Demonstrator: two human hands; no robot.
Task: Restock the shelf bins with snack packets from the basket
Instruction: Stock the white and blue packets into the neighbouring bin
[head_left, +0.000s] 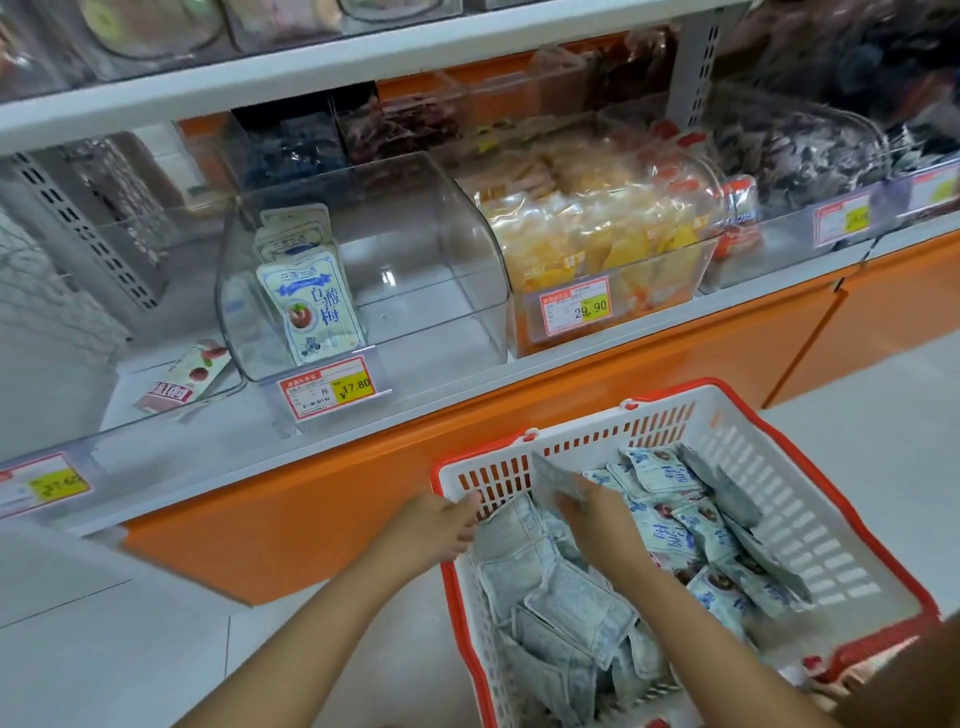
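Packets (571, 613) lie heaped in the basket (810, 519) below the near-empty bin (415, 249) — my right hand (592, 514) pinches one by its edge, my left hand (441, 525) rests straight-fingered at the rim — so that thin grip could let it slip on the lift.

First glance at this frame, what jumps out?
The red-rimmed basket at lower right, heaped with pale blue packets, where the right hand holds one packet and the left hand is at the rim. On the shelf above, the clear bin stands nearly empty beside a full bin of yellow packets.
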